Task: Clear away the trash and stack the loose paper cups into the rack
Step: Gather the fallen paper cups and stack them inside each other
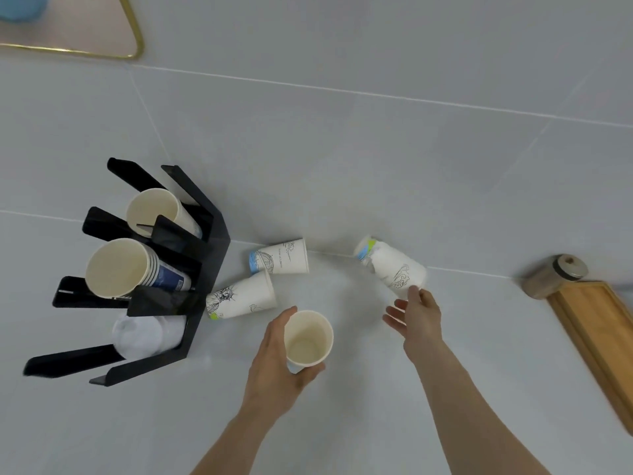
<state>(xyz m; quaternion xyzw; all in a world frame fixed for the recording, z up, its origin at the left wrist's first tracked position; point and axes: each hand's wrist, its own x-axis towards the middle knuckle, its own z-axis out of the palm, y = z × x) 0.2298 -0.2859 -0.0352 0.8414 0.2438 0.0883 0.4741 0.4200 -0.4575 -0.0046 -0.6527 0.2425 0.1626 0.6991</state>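
My left hand (274, 365) grips a white paper cup (307, 339) upright, its mouth facing me. My right hand (416, 315) pinches the rim of a crumpled printed cup (390, 262) that lies tilted on the pale surface. Two more printed cups lie on their sides between the hands and the rack: one (279, 257) further back, one (239, 296) nearer the rack. The black cup rack (209, 255) stands at the left, with a single cup (154, 210) in its rear slot, a nested stack of cups (120, 267) in the middle slot and clear lids (140, 334) in the front slot.
A wooden tray (596, 330) lies along the right edge, with a lidded glass jar (555, 274) at its far end. A gold-rimmed tray (68, 29) and a blue object (20, 6) sit at the top left corner.
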